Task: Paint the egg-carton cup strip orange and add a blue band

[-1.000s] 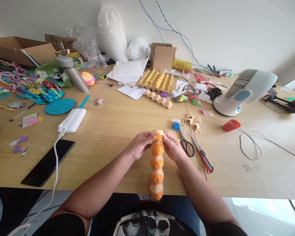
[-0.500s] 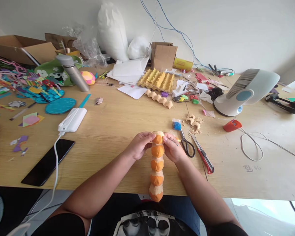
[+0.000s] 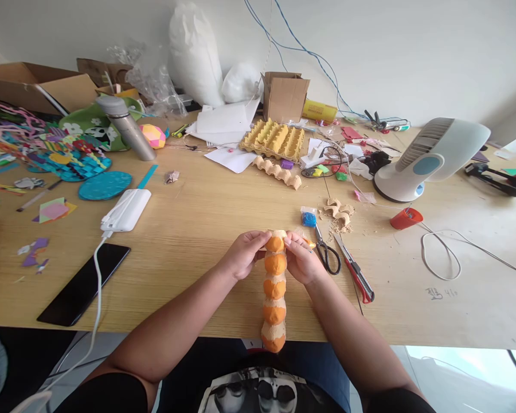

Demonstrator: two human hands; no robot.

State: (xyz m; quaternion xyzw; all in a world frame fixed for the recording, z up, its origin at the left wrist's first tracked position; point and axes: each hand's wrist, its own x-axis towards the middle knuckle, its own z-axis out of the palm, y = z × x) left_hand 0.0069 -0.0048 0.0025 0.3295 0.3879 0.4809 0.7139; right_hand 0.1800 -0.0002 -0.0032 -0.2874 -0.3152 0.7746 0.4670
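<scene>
Between both hands is an egg carton strip (image 3: 275,289), a row of several bumps with orange coverings and bare tan cardboard between them. It points toward my body, its near end reaching the table's front edge. My left hand (image 3: 245,252) pinches the far end from the left, thumb on the orange of the farthest bump. On the other side my right hand (image 3: 301,257) pinches that same end, its thumb against the orange. Just right of that hand lie black-handled scissors (image 3: 325,252), a red utility knife (image 3: 356,272) and a blue clay packet (image 3: 308,218).
Carton scraps (image 3: 339,213) lie beyond the knife. Another bare strip (image 3: 277,172) rests before a yellow egg tray (image 3: 273,140). A white fan (image 3: 427,163) and red cup (image 3: 406,218) stand right. Leftward are a phone (image 3: 83,285), power bank (image 3: 131,210) and steel bottle (image 3: 131,132).
Almost nothing differs. The view has shifted very slightly, while both hands keep their pinch on the far end of the egg carton strip.
</scene>
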